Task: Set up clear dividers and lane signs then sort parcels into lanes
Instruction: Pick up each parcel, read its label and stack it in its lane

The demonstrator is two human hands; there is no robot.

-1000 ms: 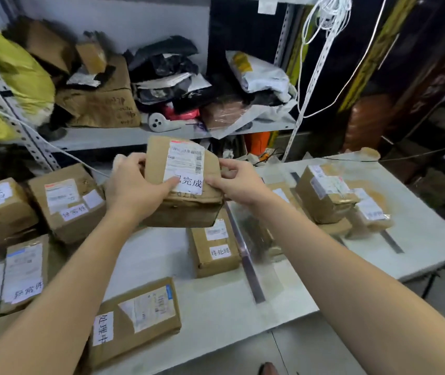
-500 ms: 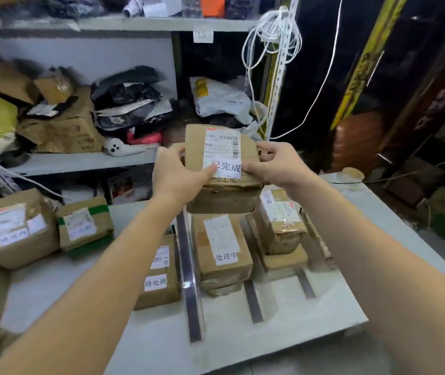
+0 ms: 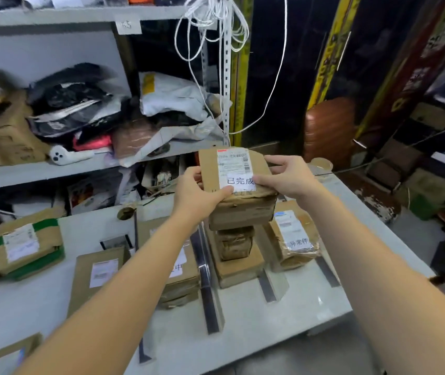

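Sorting's well underway here

We've got both hands, left (image 3: 201,194) and right (image 3: 289,177), fingers clamped on a labelled parcel (image 3: 239,189) above the stack (image 3: 236,255); dividers (image 3: 206,269) up, unsorted boxes (image 3: 27,246) left.

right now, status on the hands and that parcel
Left hand and right hand both grip the parcel. Held above the stacked boxes between dividers. Nothing blocking below.

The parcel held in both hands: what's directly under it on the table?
Under the held parcel stands a small taped parcel on a flat cardboard box. The small parcel's top and any label are hidden.
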